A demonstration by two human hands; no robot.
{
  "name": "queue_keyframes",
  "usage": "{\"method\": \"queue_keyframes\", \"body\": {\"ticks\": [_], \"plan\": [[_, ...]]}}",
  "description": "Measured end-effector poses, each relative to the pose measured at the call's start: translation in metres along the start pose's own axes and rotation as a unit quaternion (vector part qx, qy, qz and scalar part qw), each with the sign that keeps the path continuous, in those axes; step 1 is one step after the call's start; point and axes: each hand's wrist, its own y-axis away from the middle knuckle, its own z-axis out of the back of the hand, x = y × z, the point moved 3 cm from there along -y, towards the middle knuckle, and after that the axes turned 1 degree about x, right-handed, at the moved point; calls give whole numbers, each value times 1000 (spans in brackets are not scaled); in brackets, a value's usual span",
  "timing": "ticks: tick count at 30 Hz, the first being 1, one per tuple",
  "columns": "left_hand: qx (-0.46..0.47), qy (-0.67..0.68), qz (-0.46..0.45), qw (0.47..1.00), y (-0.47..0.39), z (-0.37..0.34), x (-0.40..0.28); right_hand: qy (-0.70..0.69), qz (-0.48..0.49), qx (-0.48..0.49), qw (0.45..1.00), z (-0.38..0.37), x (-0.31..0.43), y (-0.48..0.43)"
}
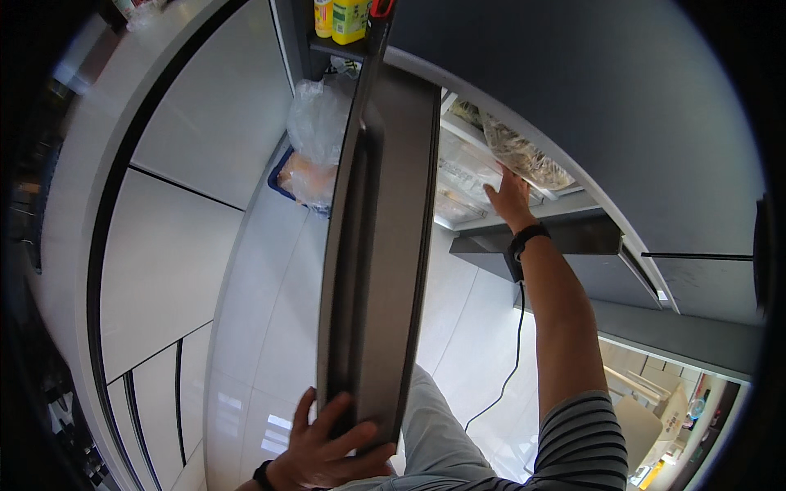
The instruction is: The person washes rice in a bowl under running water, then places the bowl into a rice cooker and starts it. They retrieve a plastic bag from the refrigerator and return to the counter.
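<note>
My left hand (341,439) rests with spread fingers on the near end of an open refrigerator door (393,258), beside its recessed grip; it looks laid on rather than closed around it. My right hand (513,196) reaches into the refrigerator compartment. Its fingertips are at the lower edge of a clear plastic bag of food (522,150), and the thumb stands apart. Whether the fingers grip the bag cannot be told. Below the bag are translucent drawer fronts (460,178) in a white frame. A dark band is on each wrist.
White cabinets (178,264) line the left side. Plastic bags (319,123) sit in a blue basket (282,178) on the tiled floor behind the door. Yellow bottles (350,21) stand on a shelf. A black cable (519,350) runs across the floor near my legs.
</note>
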Motion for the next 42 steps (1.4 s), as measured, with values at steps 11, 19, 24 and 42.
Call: {"method": "queue_keyframes", "body": {"ticks": [11,19,24,42], "plan": [[-40,-28,9,999,23,29,35,-116,2,19,993,6,17,47],[-56,-33,10,998,23,28,37,-94,-120,-41,987,-11,27,-9],[-46,-32,14,998,24,30,38,-226,-110,72,965,-7,7,4],[-44,-42,17,998,24,28,37,-139,83,12,987,16,13,86]]}}
